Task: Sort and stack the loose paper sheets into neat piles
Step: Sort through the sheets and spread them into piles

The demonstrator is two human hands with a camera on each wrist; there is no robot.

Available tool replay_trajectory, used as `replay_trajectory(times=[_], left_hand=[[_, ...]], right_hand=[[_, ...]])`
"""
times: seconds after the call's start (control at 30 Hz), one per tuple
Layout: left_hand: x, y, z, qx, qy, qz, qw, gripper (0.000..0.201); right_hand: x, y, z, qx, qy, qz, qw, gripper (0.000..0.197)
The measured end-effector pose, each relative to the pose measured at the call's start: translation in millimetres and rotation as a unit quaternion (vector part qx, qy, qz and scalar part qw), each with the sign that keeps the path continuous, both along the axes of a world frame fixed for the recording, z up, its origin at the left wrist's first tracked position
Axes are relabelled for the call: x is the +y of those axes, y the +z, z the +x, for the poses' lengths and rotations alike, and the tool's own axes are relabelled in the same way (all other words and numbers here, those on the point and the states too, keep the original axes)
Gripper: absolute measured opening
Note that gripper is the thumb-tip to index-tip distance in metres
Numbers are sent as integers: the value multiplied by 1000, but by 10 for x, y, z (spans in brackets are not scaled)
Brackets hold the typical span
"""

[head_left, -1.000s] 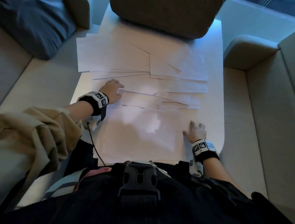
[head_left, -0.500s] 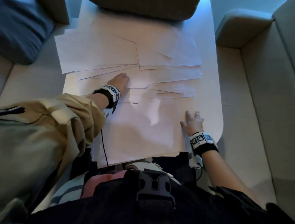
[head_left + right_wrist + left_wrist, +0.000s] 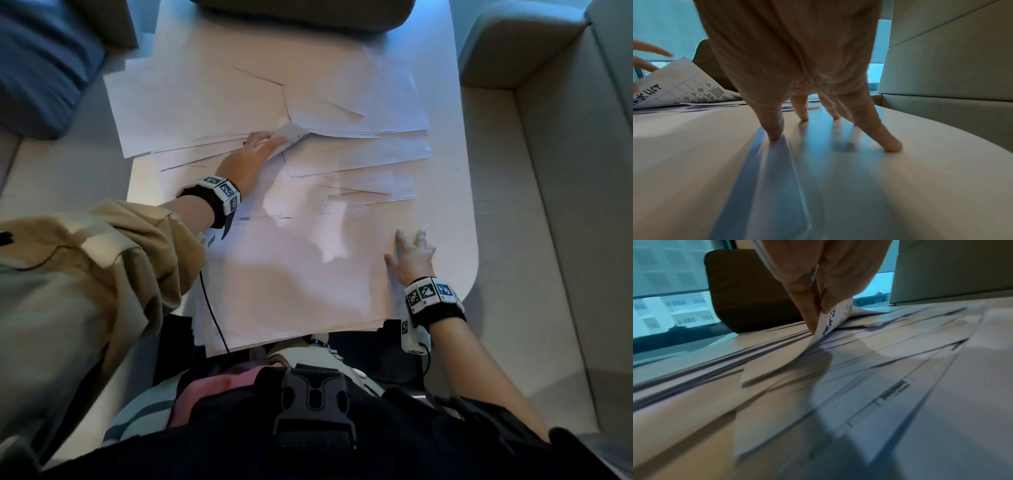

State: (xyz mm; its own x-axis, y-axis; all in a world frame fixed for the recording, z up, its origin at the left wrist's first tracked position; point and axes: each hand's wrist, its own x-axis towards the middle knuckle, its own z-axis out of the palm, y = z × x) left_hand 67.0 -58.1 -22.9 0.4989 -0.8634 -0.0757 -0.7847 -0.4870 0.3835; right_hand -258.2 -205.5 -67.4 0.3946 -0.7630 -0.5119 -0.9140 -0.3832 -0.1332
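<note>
Paper sheet point(image 3: 824, 331) (printed) pinched by left hand point(image 3: 251, 156); right hand point(image 3: 412, 255) spread flat on near pile point(image 3: 301, 284).

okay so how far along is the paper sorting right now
Partly done. One pile already sits squared up near the person, with the right hand resting spread fingers at its edge. In hand: the left hand pinches the corner of a printed sheet and lifts it off the spread. Left: the loose sheets fanned across the far half of the table.
</note>
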Motion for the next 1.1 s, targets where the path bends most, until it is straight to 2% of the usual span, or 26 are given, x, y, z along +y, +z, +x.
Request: replay_trajectory(times=[0.1,0.2,0.23,0.3,0.4,0.5,0.63,0.8,0.87,0.93,1.0,1.07,1.1], left_hand=[[-104,-52,30,-64,-21,133,989,44],[-130,-108,82,-111,-37,167,979,20],[-166,-146,116,-115,-25,164,979,22],[-201,-61,164,-114,1,128,985,23],[-177,427,63,-100,25,43,994,32],[-118,806,56,-133,31,-36,990,37],[-18,1249,108,-130,5,-107,986,44],[177,1803,-26,-57,-6,-202,978,38],[288,1964,-63,-13,-19,-244,970,38],[394,2083,-84,32,-19,-295,955,37],[471,2140,-109,68,-8,-341,938,38],[525,2092,-147,134,25,-353,926,38],[543,2020,-152,173,40,-352,919,39]], right_hand=[[-25,-40,-2,8,17,-1,1000,66],[-31,-34,-7,7,11,6,1000,66],[-28,-24,-15,6,9,8,1000,66],[-23,-9,-15,6,11,7,1000,67],[-21,-6,-6,7,11,10,1000,67],[-31,5,-2,14,13,15,1000,68],[-42,44,20,19,19,18,999,69],[-50,131,37,18,18,17,1000,71],[-84,238,67,24,36,13,999,63],[-133,366,116,-12,34,14,999,53],[-182,484,167,-112,-26,44,992,57],[-190,629,250,-254,-105,96,957,55],[-176,704,297,-322,-153,132,925,48]])
